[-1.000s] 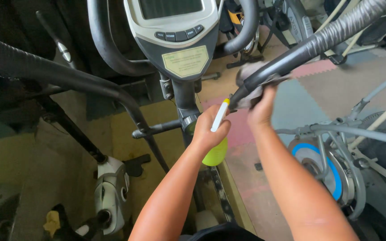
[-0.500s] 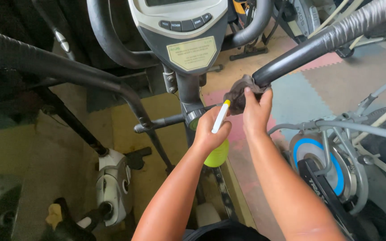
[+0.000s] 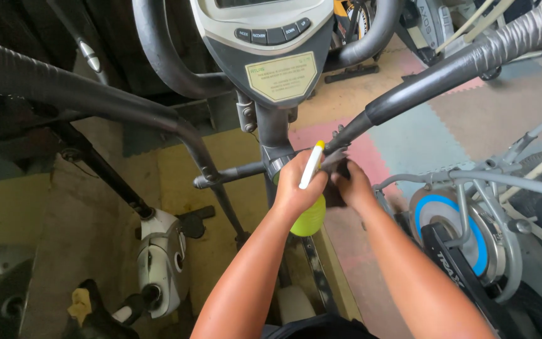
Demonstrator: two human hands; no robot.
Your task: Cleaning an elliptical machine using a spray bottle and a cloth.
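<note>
Below the console [image 3: 265,47], left hand [image 3: 296,185] clamps a half-hidden yellow-green spray bottle [image 3: 308,216]; right hand [image 3: 352,188] pinches a dark cloth [image 3: 335,164].

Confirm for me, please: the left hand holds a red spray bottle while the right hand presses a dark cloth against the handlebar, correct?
Not quite: the spray bottle in the left hand is yellow-green, not red, as the head view shows. The right hand does press a dark cloth against the handlebar.
</note>
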